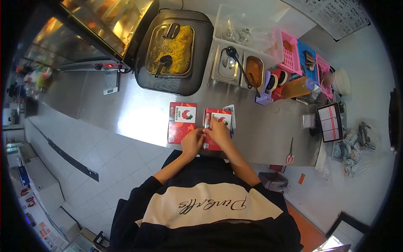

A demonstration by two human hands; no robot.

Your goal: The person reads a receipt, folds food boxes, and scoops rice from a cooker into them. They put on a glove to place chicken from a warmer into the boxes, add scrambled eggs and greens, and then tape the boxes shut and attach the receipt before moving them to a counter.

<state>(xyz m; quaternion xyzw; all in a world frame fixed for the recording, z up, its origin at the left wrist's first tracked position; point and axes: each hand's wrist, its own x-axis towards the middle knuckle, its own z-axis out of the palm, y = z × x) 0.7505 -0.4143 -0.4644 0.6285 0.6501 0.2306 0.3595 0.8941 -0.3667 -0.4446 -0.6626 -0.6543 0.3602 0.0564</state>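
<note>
Two red and white packets lie side by side on the steel counter in front of me. The left packet (181,122) lies flat. At the lower left edge of the right packet (213,145) are both hands, fingertips close together. My left hand (193,142) is closed, its fingers pinched at that edge; what they grip is too small to make out. My right hand (218,131) rests over the packet with its fingers bent around its left side. Blue and white packaging (231,117) shows partly from behind the right packet.
Behind stands a black tray with yellow food (180,48). Metal containers (226,63) with ladles, an orange bottle (297,87) and pink and blue baskets (289,52) are at the back right. Scissors (290,158) lie near the right front edge; a scale (111,82) is left.
</note>
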